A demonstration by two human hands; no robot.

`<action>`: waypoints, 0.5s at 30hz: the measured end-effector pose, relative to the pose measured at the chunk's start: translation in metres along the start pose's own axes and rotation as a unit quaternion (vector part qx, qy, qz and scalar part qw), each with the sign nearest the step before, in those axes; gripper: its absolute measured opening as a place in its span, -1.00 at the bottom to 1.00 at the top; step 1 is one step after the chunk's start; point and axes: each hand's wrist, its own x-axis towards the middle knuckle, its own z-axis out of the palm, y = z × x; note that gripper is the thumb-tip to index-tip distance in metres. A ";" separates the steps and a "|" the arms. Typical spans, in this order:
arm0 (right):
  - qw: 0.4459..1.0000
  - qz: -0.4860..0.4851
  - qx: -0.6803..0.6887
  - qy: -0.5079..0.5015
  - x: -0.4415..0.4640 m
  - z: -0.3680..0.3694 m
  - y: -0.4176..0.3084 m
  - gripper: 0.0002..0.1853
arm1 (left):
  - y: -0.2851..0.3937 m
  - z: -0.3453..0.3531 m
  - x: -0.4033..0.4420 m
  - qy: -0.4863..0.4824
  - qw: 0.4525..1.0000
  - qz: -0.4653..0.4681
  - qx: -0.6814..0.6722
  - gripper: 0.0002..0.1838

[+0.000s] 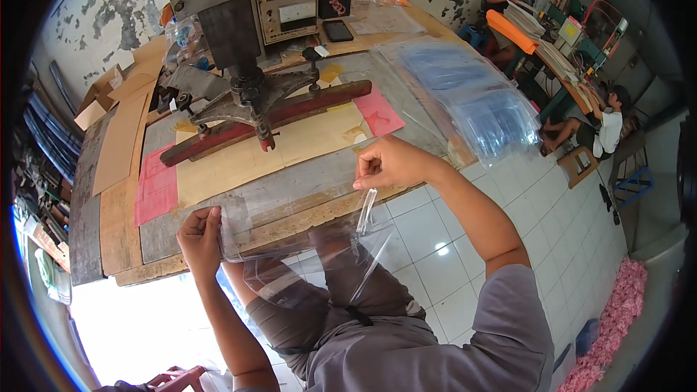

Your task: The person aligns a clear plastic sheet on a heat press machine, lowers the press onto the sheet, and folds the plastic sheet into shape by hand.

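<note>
A clear plastic sheet (283,276) hangs over my lap, in front of the table edge. Its left side is pinched between the thumb and fingers of my left hand (199,236). Higher and to the right, my right hand (388,163) is closed at the sheet's upper right, where a bunched clear strip (367,210) dangles below the fingertips. Beyond both hands stands a press machine with a long red bar (327,98) over a yellowish sheet (268,151) on the table. Pink pieces (156,183) lie at both ends of that sheet.
A stack of clear plastic sheets (465,94) lies on the table's right side. A phone (337,30) rests beside the machine's control box (290,0). Cardboard (120,138) covers part of the left side. Two people sit at the far right, near another machine (570,33).
</note>
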 end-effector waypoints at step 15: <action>0.998 0.057 0.010 0.028 0.004 0.002 0.005 -0.72 | 0.000 0.001 -0.001 0.004 1.000 0.013 0.016 -0.78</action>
